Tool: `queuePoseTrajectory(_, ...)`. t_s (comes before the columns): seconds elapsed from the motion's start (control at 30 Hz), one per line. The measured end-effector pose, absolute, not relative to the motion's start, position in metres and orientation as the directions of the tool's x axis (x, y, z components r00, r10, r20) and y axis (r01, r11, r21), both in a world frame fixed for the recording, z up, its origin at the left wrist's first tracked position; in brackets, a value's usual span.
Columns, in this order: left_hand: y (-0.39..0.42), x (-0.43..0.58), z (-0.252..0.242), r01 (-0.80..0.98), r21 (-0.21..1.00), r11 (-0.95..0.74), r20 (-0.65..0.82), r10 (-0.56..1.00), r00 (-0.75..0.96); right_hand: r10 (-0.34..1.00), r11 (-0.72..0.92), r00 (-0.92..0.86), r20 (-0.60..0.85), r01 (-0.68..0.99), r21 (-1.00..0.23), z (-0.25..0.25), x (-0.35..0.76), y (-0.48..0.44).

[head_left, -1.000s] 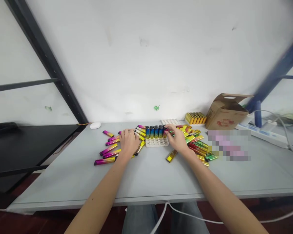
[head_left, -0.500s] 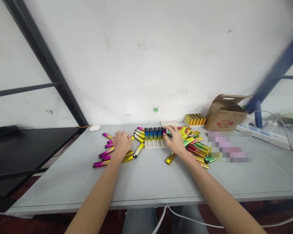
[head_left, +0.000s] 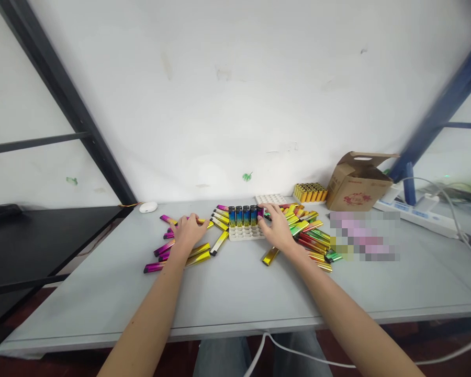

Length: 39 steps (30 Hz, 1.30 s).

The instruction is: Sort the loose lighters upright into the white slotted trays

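My right hand (head_left: 277,228) is at the right end of a white tray with holes (head_left: 246,234). Its thumb and fingers close around a purple lighter (head_left: 260,211) that stands upright at the end of the tray's back row. Beside it, blue-and-yellow lighters (head_left: 242,215) with dark tops stand in that row. The front holes hold nothing. My left hand (head_left: 187,231) lies over a loose pile of purple-and-yellow lighters (head_left: 161,248), its fingers spread and pointing down. The tip of a yellow lighter (head_left: 211,224) shows by its thumb. The fingers partly hide what they touch.
Loose gold, red and green lighters (head_left: 316,243) lie right of the tray. Behind are another white tray (head_left: 270,199), a block of upright gold lighters (head_left: 310,192) and an open cardboard box (head_left: 357,193). A power strip (head_left: 419,217) and a white case (head_left: 148,207) flank them.
My left hand's thumb and index finger have parted a little over the pile. My right hand stays at the purple lighter. The whole view has shifted slightly.
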<state>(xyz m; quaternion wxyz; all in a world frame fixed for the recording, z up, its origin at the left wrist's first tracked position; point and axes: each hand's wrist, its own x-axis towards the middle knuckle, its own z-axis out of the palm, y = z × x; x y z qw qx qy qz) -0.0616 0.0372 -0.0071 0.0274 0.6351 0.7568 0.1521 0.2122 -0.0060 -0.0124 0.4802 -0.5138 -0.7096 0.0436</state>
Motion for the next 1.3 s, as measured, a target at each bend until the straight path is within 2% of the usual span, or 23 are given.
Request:
queuePoseTrajectory(0.2,0.037,-0.061,-0.006,0.941,0.307,0.141,0.170,0.965,-0.201,0.768,0.469,-0.013,0.641,0.692,-0.549,-0.013,0.212,-0.006)
queuePoseTrajectory(0.37,0.028,-0.051,0.003,0.941,0.334,0.057,0.360,0.915,-0.183,0.736,0.494,0.004,0.677,0.682,-0.540,-0.009,0.210,-0.008)
queuePoseTrajectory(0.5,0.012,-0.034,0.014,0.911,0.377,-0.170,0.609,0.786,-0.105,0.645,0.547,0.072,0.761,0.652,-0.525,-0.003,0.207,-0.013)
queuePoseTrajectory(0.57,0.002,-0.025,0.018,0.883,0.320,-0.344,0.730,0.683,0.001,0.647,0.584,0.066,0.760,0.597,-0.550,0.001,0.205,-0.018)
queuePoseTrajectory(0.67,-0.010,-0.013,0.020,0.803,0.232,-0.548,0.813,0.562,0.149,0.728,0.628,-0.029,0.685,0.427,-0.650,0.005,0.200,-0.026)
queuePoseTrajectory(0.83,-0.020,0.001,0.013,0.656,0.165,-0.736,0.788,0.498,0.361,0.849,0.502,-0.252,0.465,0.112,-0.857,0.008,0.186,-0.035)
queuePoseTrajectory(1.0,-0.022,0.008,0.008,0.629,0.184,-0.755,0.678,0.561,0.475,0.881,0.377,-0.289,0.374,-0.049,-0.925,0.008,0.173,-0.034)
queuePoseTrajectory(1.2,-0.017,0.003,0.009,0.669,0.234,-0.705,0.667,0.617,0.417,0.962,0.124,-0.189,0.196,-0.335,-0.934,0.004,0.181,-0.020)
queuePoseTrajectory(1.3,-0.009,-0.003,0.006,0.734,0.270,-0.624,0.626,0.693,0.358,0.968,-0.020,-0.236,0.089,-0.423,-0.906,0.006,0.190,-0.015)
